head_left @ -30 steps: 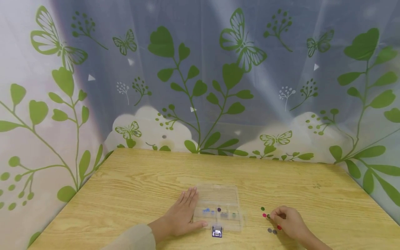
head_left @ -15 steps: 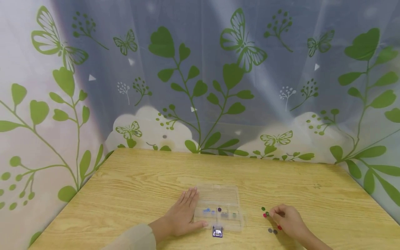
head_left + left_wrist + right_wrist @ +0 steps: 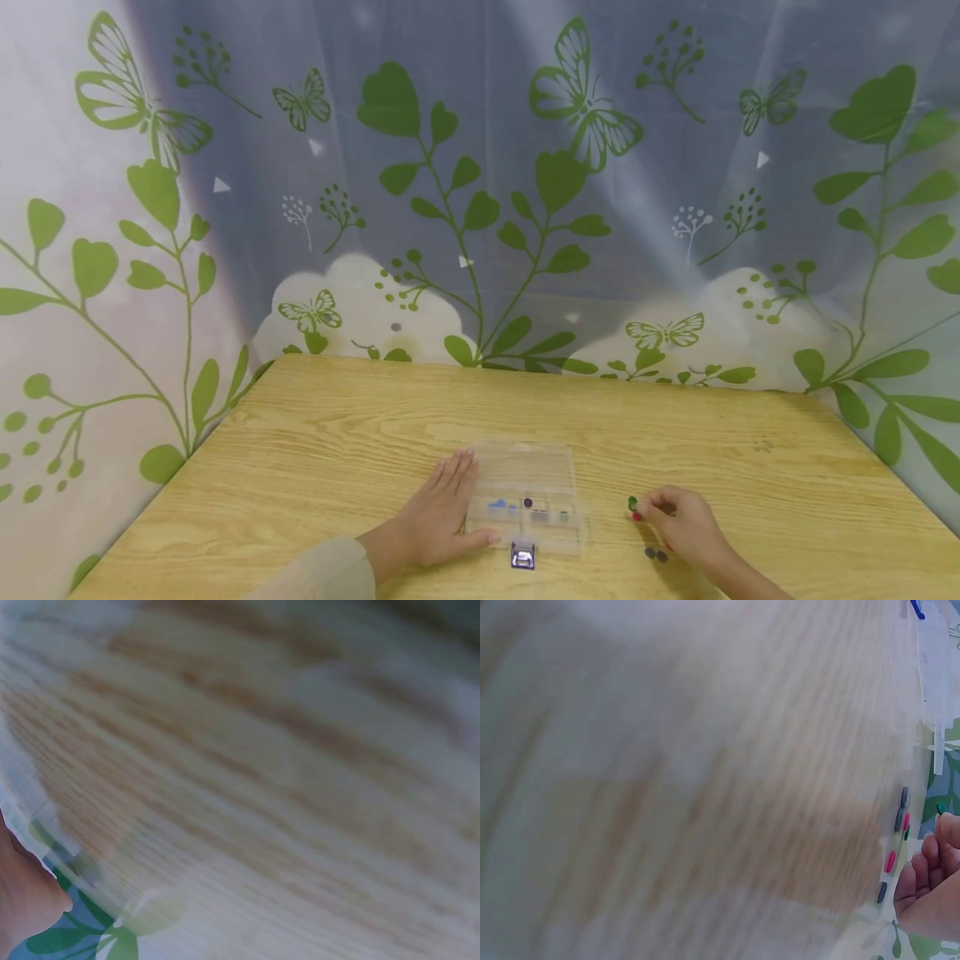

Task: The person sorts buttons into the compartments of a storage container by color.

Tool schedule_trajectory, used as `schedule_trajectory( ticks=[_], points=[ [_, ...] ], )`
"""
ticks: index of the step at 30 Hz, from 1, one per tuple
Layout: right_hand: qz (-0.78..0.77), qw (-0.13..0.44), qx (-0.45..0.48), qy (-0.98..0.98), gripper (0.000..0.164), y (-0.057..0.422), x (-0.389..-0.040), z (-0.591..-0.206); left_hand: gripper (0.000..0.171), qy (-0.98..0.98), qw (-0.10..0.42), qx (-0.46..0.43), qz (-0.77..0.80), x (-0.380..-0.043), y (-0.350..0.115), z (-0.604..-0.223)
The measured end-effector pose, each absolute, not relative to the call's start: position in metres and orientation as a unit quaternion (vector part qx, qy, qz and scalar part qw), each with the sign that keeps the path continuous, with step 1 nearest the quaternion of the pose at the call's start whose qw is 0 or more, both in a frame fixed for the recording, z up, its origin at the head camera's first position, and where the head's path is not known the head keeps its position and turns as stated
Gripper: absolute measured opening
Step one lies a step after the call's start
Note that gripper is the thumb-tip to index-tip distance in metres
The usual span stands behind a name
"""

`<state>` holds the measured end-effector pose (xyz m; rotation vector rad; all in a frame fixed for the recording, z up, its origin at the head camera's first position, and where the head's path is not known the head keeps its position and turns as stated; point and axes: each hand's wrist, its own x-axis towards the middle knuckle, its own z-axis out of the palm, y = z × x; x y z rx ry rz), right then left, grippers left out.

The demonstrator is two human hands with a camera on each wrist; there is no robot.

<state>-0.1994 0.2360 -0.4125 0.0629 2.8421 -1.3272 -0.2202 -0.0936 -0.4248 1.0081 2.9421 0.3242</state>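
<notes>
A clear plastic compartment box [image 3: 522, 467] stands on the table with its lid raised. Inside lie light blue pieces [image 3: 501, 505] and a dark purple disc [image 3: 528, 502]. My left hand [image 3: 442, 512] rests along the box's left side, fingers straight and thumb by the front edge. To the right, my right hand [image 3: 686, 521] pinches a small green disc [image 3: 943, 809] between thumb and fingertips, raised off the table. Around that hand lie a red disc [image 3: 636, 516], two dark grey discs [image 3: 656, 555] and another red disc [image 3: 890, 861], partly hidden in the head view.
A small purple-edged piece with a shiny, clear middle [image 3: 522, 556] sits at the box's front edge. The wood-grain table [image 3: 337, 433] meets a patterned curtain [image 3: 480, 208] at the back and sides. A faint small clear item [image 3: 762, 446] lies farther right.
My right hand has shifted slightly away from me, and the green disc it pinches has risen toward the far green disc. The left hand and the box stay put.
</notes>
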Motion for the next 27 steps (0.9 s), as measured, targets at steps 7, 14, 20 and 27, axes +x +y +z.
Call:
schedule_trajectory(
  ticks=[7,14,20,27],
  points=[
    [-0.406,-0.016,0.019,0.914,0.009,0.228,-0.201,-0.409,0.091,0.940,0.005,0.323,0.106,-0.219,-0.093,-0.424],
    [-0.408,-0.026,0.023,0.912,0.011,0.220,-0.205,-0.409,0.091,0.941,0.001,0.324,0.101,-0.220,-0.093,-0.425],
    [-0.416,-0.026,0.016,0.909,0.011,0.213,-0.208,-0.410,0.091,0.940,-0.003,0.326,0.098,-0.220,-0.093,-0.425],
    [-0.438,-0.028,0.008,0.898,0.008,0.203,-0.210,-0.409,0.091,0.941,-0.003,0.325,0.094,-0.221,-0.092,-0.426]
  ],
)
